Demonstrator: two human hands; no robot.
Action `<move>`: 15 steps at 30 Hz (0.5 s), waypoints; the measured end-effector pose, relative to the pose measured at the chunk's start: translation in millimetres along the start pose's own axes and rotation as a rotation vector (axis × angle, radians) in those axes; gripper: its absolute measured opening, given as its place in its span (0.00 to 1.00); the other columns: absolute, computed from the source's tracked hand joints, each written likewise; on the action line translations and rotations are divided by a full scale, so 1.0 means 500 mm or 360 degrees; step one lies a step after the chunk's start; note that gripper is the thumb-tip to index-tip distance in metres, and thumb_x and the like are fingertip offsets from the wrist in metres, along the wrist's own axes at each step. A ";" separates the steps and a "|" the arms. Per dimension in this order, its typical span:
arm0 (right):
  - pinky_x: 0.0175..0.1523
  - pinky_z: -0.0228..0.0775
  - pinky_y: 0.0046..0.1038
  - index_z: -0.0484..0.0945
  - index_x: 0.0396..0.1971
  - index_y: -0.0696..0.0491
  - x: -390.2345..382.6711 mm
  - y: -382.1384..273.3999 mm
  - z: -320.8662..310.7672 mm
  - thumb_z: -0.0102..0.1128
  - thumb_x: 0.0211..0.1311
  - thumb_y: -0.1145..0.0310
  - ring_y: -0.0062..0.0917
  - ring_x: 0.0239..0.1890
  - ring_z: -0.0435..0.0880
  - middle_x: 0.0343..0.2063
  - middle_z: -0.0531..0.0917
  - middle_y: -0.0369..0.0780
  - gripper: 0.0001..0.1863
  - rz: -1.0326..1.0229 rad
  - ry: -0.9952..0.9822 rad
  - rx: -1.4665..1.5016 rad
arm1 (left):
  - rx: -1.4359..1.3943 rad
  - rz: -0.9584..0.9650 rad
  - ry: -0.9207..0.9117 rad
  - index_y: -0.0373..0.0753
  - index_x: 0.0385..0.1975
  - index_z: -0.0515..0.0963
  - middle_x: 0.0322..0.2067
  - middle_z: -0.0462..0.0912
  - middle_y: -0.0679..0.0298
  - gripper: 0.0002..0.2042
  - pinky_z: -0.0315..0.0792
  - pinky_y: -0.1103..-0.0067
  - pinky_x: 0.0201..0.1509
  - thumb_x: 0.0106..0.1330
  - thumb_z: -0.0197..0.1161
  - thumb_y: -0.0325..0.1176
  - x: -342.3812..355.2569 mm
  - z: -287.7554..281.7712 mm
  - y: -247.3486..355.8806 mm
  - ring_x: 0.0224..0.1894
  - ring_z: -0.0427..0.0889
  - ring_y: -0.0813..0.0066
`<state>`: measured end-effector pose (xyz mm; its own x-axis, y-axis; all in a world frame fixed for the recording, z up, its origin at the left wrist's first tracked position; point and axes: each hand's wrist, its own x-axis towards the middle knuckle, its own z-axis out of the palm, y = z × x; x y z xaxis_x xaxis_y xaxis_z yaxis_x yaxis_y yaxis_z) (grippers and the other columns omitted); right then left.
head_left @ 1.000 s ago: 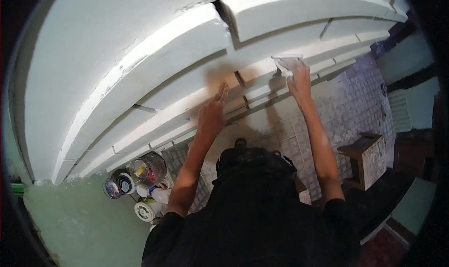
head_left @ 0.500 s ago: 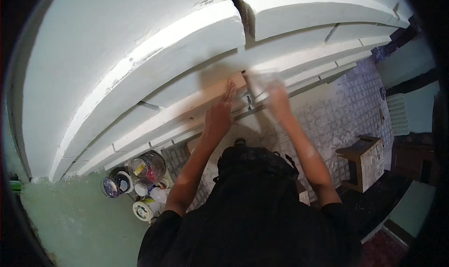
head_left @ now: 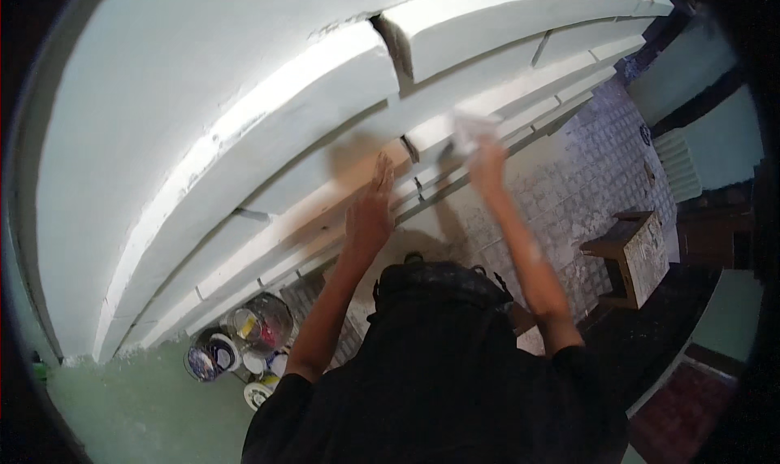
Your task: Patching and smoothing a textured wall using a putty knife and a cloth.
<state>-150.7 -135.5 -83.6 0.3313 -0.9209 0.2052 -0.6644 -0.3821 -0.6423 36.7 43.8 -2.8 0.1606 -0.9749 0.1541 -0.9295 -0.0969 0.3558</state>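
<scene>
Toward one o'clock, over a white ledge (head_left: 536, 88), a blurred pale pad (head_left: 474, 131) is clamped in the right hand (head_left: 487, 168). Near the centre, the left hand (head_left: 372, 214) lies unfolded against the ledge, fingers outstretched. Containers (head_left: 258, 332) cluster at eight o'clock; a stool (head_left: 642, 262) stands at three.

Ledges (head_left: 309, 98) glare white (right grip (head_left: 487, 167) seemingly blurred).

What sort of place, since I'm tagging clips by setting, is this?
Probably a room being renovated: there's a stained stool, a patterned floor with whitish smudges, and a cluster of containers.
</scene>
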 end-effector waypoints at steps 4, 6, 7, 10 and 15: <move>0.54 0.67 0.42 0.77 0.46 0.59 -0.053 -0.053 0.035 0.55 0.54 0.72 0.46 0.44 0.78 0.40 0.80 0.53 0.18 -0.0838 0.0314 0.0079 | -0.0074 -0.0123 -0.0120 0.38 0.63 0.64 0.70 0.54 0.66 0.33 0.76 0.64 0.48 0.50 0.50 0.16 -0.003 -0.031 0.015 0.50 0.78 0.54; 0.51 0.68 0.43 0.79 0.44 0.58 -0.006 -0.018 0.015 0.55 0.54 0.72 0.45 0.45 0.78 0.41 0.81 0.52 0.17 -0.0442 0.0599 0.0295 | -0.0109 -0.0126 -0.0167 0.37 0.62 0.66 0.70 0.55 0.65 0.33 0.75 0.64 0.49 0.50 0.50 0.15 -0.002 -0.037 0.016 0.51 0.78 0.55; 0.51 0.68 0.43 0.79 0.44 0.58 0.004 0.004 0.020 0.55 0.54 0.72 0.45 0.45 0.78 0.41 0.81 0.52 0.17 -0.0414 0.0618 0.0281 | -0.0049 -0.0063 -0.0134 0.37 0.62 0.66 0.70 0.55 0.64 0.33 0.75 0.64 0.49 0.49 0.50 0.15 0.002 -0.028 0.012 0.51 0.78 0.55; 0.43 0.73 0.33 0.78 0.39 0.64 -0.016 -0.081 0.055 0.48 0.55 0.77 0.39 0.35 0.83 0.33 0.82 0.50 0.13 0.0516 0.0466 0.0634 | 0.0031 0.0028 -0.0033 0.36 0.62 0.66 0.69 0.56 0.63 0.33 0.76 0.65 0.47 0.49 0.51 0.15 -0.014 -0.012 -0.033 0.51 0.78 0.55; 0.41 0.70 0.38 0.79 0.37 0.65 -0.051 -0.044 0.099 0.51 0.51 0.77 0.39 0.32 0.80 0.30 0.81 0.52 0.14 -0.0295 0.1044 0.0583 | -0.0016 0.0032 -0.0182 0.36 0.62 0.66 0.69 0.57 0.62 0.33 0.77 0.66 0.45 0.50 0.52 0.17 0.002 -0.022 0.009 0.49 0.79 0.54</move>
<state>-111.2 -99.8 -111.1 -0.1254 -0.7449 0.6553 -0.3350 -0.5900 -0.7347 36.5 44.4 8.9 0.1025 -0.9932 0.0551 -0.9286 -0.0757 0.3633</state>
